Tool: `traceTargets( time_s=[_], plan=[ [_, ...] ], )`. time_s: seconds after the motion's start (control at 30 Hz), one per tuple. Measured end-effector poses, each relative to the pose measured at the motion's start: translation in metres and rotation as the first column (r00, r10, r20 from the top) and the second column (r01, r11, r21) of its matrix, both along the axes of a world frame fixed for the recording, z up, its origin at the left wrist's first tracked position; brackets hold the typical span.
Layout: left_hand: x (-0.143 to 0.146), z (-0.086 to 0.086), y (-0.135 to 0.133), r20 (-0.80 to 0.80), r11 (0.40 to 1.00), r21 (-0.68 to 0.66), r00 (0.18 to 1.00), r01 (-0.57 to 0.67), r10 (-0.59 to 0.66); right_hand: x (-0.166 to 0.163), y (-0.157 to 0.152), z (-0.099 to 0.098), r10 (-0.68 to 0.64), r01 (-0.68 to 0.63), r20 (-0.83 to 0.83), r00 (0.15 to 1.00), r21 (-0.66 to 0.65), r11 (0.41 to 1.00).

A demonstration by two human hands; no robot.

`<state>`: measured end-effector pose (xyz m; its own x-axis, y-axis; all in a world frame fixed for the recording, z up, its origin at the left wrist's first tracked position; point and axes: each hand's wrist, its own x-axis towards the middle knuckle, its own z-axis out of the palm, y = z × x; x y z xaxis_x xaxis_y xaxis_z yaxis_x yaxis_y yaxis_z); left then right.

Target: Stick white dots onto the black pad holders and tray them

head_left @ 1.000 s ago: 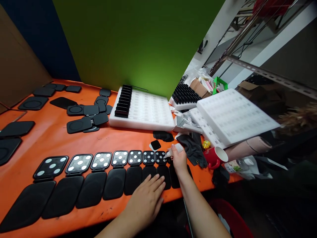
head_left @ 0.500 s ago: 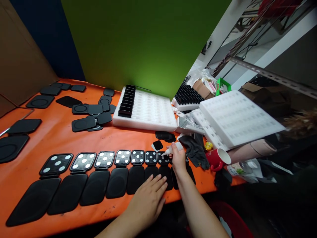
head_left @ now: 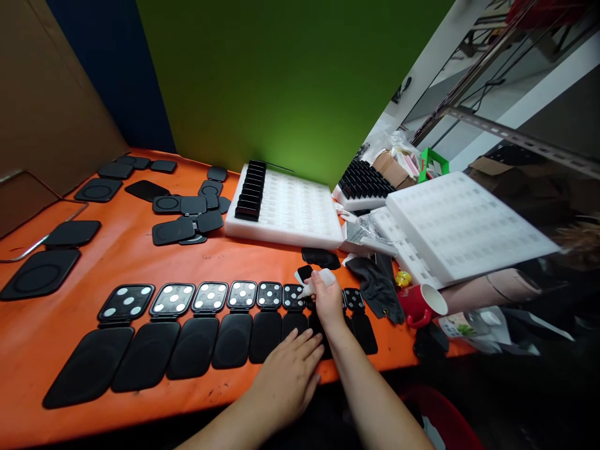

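Observation:
A row of opened black cases (head_left: 197, 319) lies along the front of the orange table (head_left: 140, 262), each upper half dotted with white blobs. My right hand (head_left: 328, 301) is closed round a small white squeeze bottle (head_left: 319, 280), its tip pointing left and down at a case near the row's right end. My left hand (head_left: 293, 369) lies flat with fingers spread on the lower halves of the cases just beside it. One more open case (head_left: 356, 312) sits to the right of my right hand.
A white foam tray (head_left: 290, 215) with a column of black parts stands mid-table; more white trays (head_left: 450, 225) are stacked at right. Loose black pads (head_left: 187, 215) lie at back left. A red mug (head_left: 422, 303) and dark glove (head_left: 375, 284) sit near the right edge.
My right hand with the bottle has shifted slightly left along the row, uncovering a case on its right. The left hand stays flat on the cases. The view has panned.

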<state>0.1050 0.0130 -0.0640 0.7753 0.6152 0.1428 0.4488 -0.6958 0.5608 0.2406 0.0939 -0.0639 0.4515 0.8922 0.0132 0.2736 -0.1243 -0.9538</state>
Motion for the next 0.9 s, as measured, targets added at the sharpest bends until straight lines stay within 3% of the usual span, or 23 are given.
traceTargets(
  time_s=[0.2,0.4,0.6,0.73,0.83,0.9],
  plan=[
    [0.001,0.0,0.0,0.013,1.0,-0.021,1.0,-0.005,0.005,-0.006,0.012,0.0,-0.01,0.011,-0.07,0.997,0.012,1.0],
    [0.001,-0.001,0.0,0.008,1.0,-0.008,1.0,-0.004,0.005,-0.007,0.019,-0.005,-0.012,0.013,-0.031,0.999,0.044,0.999],
    [0.001,0.016,-0.001,-0.03,0.996,0.093,1.0,0.01,-0.007,-0.015,0.016,0.002,0.0,0.015,-0.245,0.969,0.057,0.998],
    [-0.021,0.022,0.0,0.006,0.979,0.161,0.992,-0.122,0.123,-0.039,0.013,0.004,0.088,-0.083,-0.249,0.964,0.031,0.996],
    [-0.046,0.014,0.0,0.045,0.94,0.213,0.963,-0.268,0.264,-0.052,0.013,0.001,0.109,-0.108,-0.191,0.975,0.015,0.994],
    [-0.059,0.006,0.0,0.049,0.924,0.234,0.953,-0.302,0.299,-0.055,0.013,-0.001,0.103,-0.102,-0.129,0.986,0.011,0.995]
  ],
)
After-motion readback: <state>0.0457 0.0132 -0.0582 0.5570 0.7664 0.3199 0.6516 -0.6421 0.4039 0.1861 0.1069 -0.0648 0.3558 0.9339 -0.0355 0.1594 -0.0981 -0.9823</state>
